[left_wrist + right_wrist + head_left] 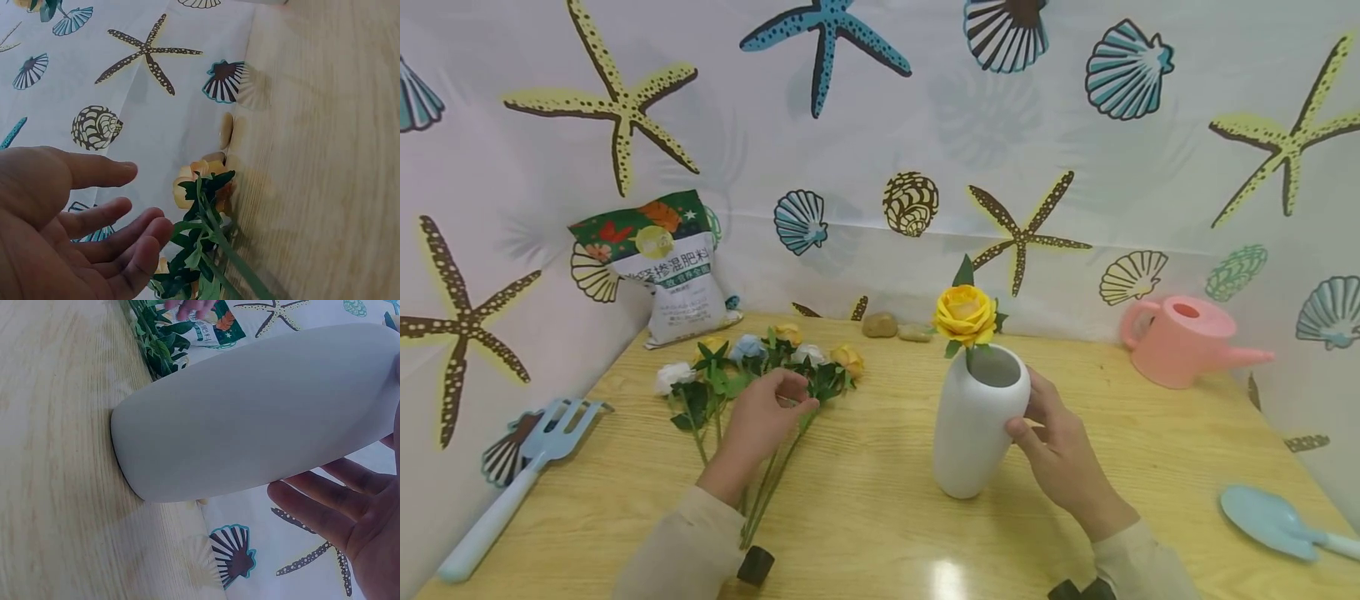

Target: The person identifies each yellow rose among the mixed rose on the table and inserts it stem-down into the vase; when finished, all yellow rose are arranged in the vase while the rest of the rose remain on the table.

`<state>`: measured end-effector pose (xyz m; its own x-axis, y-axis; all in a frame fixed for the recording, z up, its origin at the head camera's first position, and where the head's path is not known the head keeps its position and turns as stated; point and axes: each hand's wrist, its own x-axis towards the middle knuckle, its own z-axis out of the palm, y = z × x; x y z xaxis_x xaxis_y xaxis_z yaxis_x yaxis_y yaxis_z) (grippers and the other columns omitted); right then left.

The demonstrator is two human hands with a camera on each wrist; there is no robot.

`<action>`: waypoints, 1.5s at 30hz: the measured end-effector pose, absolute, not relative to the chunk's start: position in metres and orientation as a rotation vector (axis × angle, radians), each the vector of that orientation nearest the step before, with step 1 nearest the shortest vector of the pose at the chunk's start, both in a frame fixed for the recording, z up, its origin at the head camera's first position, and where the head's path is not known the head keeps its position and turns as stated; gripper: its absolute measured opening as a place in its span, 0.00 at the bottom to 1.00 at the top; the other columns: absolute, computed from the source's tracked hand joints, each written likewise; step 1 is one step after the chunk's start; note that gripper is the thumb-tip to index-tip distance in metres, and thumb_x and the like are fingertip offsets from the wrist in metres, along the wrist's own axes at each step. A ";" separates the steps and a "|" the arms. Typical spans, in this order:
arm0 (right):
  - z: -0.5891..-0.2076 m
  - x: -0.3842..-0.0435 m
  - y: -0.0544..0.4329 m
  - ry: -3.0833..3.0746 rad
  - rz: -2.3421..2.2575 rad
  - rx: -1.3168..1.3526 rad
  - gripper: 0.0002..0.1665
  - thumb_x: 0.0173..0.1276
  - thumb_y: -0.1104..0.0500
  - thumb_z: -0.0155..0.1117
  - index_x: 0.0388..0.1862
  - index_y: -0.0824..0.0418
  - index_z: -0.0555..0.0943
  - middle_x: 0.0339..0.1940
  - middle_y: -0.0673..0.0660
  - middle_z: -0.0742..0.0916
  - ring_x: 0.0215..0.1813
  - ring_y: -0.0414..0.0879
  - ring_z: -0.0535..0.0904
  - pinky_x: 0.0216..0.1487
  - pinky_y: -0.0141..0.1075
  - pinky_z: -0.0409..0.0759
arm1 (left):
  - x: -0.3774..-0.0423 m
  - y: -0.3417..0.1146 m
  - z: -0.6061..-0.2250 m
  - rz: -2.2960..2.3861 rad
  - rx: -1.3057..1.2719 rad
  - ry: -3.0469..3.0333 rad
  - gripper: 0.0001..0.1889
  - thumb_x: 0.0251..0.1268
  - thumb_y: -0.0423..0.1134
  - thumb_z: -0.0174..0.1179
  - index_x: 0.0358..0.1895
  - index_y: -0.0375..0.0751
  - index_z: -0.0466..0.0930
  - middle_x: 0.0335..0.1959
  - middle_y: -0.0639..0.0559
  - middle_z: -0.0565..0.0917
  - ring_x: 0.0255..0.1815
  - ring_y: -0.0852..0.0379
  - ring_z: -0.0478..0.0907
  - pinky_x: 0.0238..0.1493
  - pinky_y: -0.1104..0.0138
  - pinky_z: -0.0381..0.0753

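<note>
My right hand holds a white vase by its right side, thumb in front and fingers behind. The vase stands on the table, tilted a little, and its smooth side fills much of the right wrist view. One yellow rose with green leaves rises from the vase's mouth. My left hand is over the stems of several artificial flowers in white, blue and orange-yellow, lying on the table. In the left wrist view its fingers are spread with nothing between them, beside an orange-yellow flower.
A light-blue hand fork lies at the left, and a light-blue trowel at the right. The pink watering can stands at the back right. A fertilizer bag leans at the back left; two stones sit by the patterned cloth.
</note>
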<state>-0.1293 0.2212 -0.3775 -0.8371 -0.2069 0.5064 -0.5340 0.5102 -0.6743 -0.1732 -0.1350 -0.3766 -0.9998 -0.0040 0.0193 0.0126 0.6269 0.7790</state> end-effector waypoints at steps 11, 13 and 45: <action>-0.378 -0.130 0.223 -2.373 1.240 0.646 0.33 0.79 0.53 0.56 0.79 0.55 0.61 0.63 0.64 0.83 0.54 0.32 0.81 0.47 0.37 0.87 | -0.173 -0.139 -0.380 -0.954 -0.051 -3.165 0.24 0.60 0.35 0.71 0.59 0.32 0.78 0.38 0.44 0.86 0.33 0.52 0.81 0.34 0.57 0.82; -0.378 -0.130 0.223 -2.375 1.240 0.645 0.33 0.79 0.53 0.56 0.79 0.55 0.61 0.63 0.64 0.83 0.55 0.33 0.81 0.47 0.38 0.87 | -0.173 -0.139 -0.381 -0.961 -0.066 -3.181 0.25 0.59 0.33 0.71 0.60 0.31 0.77 0.38 0.44 0.86 0.33 0.52 0.81 0.33 0.57 0.82; -0.376 -0.130 0.223 -2.412 1.232 0.626 0.33 0.79 0.53 0.57 0.79 0.53 0.61 0.65 0.63 0.82 0.55 0.54 0.85 0.47 0.40 0.87 | -0.161 -0.124 -0.364 -1.178 -0.213 -3.045 0.26 0.62 0.23 0.64 0.65 0.35 0.74 0.31 0.48 0.83 0.28 0.56 0.77 0.32 0.63 0.76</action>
<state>-0.1296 0.2235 -0.3764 -0.8369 -0.2210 0.5007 -0.5352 0.5218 -0.6643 -0.1612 -0.1242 -0.3636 -0.9830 0.1676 -0.0745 0.0738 0.7335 0.6757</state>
